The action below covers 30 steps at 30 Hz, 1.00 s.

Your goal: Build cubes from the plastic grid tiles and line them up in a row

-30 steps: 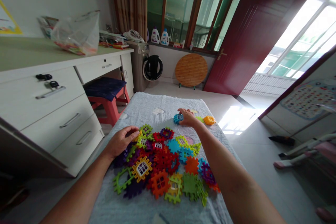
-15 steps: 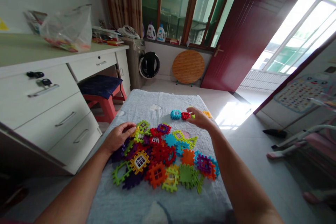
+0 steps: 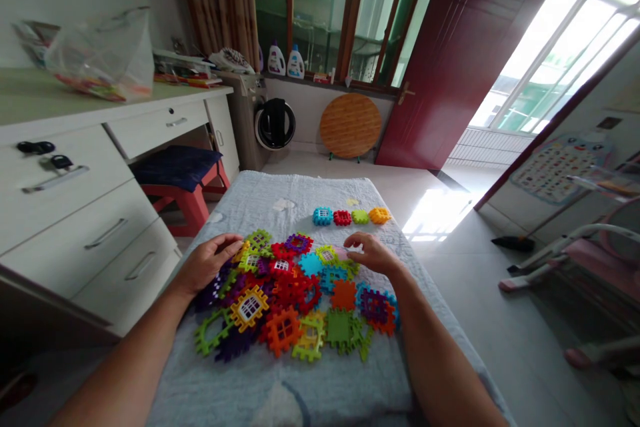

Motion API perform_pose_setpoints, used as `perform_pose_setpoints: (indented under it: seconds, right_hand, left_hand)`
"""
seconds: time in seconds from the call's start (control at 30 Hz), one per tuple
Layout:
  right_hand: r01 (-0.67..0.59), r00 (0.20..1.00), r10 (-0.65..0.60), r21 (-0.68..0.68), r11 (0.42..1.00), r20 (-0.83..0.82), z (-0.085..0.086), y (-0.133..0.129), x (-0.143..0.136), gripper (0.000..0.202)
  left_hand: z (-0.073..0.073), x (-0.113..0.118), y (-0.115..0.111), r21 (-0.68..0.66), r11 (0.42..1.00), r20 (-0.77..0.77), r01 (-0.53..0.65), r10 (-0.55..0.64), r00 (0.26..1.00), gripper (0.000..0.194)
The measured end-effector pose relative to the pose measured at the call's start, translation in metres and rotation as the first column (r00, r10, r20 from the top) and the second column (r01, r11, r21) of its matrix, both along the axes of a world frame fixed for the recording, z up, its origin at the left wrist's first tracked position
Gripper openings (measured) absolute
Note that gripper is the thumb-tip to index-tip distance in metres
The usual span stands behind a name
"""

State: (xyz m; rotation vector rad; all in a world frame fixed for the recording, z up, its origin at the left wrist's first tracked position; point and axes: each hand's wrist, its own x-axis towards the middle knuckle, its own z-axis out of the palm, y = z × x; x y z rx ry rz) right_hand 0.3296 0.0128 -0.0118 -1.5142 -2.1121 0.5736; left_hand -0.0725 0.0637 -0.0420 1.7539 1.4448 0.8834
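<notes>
Clock positions are read from the pile's centre, twelve toward the window, as seen from behind the seated worker's view. At ten o'clock, a white desk (image 3: pixel 65 180) carries a clear plastic bag (image 3: pixel 107 53); at eleven stands a red stool (image 3: pixel 193 203) with a dark blue cushion. Nearer, at ten, the left hand (image 3: pixel 213 263) brings thumb and fingers together at a small yellow piece (image 3: pixel 243 252) on the pile's edge; whether it is pinched, I cannot tell. The multicoloured pile of toothed pieces (image 3: pixel 290 290) lies centrally on a pale blue cloth (image 3: pixel 270 197). At one o'clock, four blocks form a row: blue (image 3: pixel 323 215), red (image 3: pixel 343 217), green (image 3: pixel 360 216), orange-yellow (image 3: pixel 380 215). At two, the right hand (image 3: pixel 373 253) is curled, thumb apart from fingers, with no piece visible between them, beside the pile's right part. Farther off, at one, is the dark red door (image 3: pixel 445 73).
</notes>
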Motion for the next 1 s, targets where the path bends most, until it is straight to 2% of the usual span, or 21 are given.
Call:
perform_pose_setpoints:
  seconds: [0.1,0.2,0.37,0.5,0.7,0.8,0.87,0.93,1.0]
  right_hand:
    - [-0.096,0.995,0.094,0.089,0.991,0.025,0.001,0.0,-0.012,0.024]
    - [-0.18,0.983,0.177,0.105,0.978,0.044,-0.003,0.002,-0.02,0.035]
    - [-0.167,0.98,0.164,0.02,0.986,0.111,-0.01,0.006,-0.031,0.042]
    - [-0.181,0.98,0.177,0.041,0.983,0.085,-0.007,0.007,-0.032,0.046]
    - [-0.068,0.989,0.066,-0.013,0.998,-0.132,-0.005,0.007,-0.021,0.015]
    - [-0.002,0.958,0.0,-0.008,1.0,-0.287,-0.009,0.008,-0.013,0.013]
    - [0.089,0.935,-0.074,0.027,0.996,-0.347,-0.011,0.009,-0.009,0.014]
    - [0.22,0.93,-0.174,0.11,0.969,-0.324,-0.011,0.01,-0.007,0.011]
    - [0.318,0.936,-0.267,0.228,0.92,-0.228,-0.011,0.01,-0.006,0.004]
  left_hand:
    - [-0.002,0.0,0.001,-0.019,1.0,0.022,0.008,-0.007,1.0,0.052]
    - [-0.001,0.001,0.0,-0.03,0.999,0.034,0.012,-0.011,0.999,0.051]
    - [0.004,0.005,-0.002,-0.004,1.0,0.044,0.003,-0.002,0.999,0.05]
    - [0.006,0.006,-0.003,-0.003,1.0,0.05,-0.001,0.001,0.999,0.051]
    - [0.006,0.005,-0.004,-0.023,1.0,0.025,0.002,-0.001,1.0,0.052]
    - [0.007,0.005,-0.005,-0.027,1.0,0.031,0.009,-0.008,0.999,0.054]
    - [0.008,0.006,-0.005,-0.028,1.0,0.033,0.005,-0.004,0.999,0.055]
    - [0.008,0.006,-0.005,-0.03,1.0,0.032,0.002,-0.001,0.999,0.055]
    - [0.008,0.006,-0.005,-0.034,0.999,0.033,0.002,-0.001,0.999,0.055]
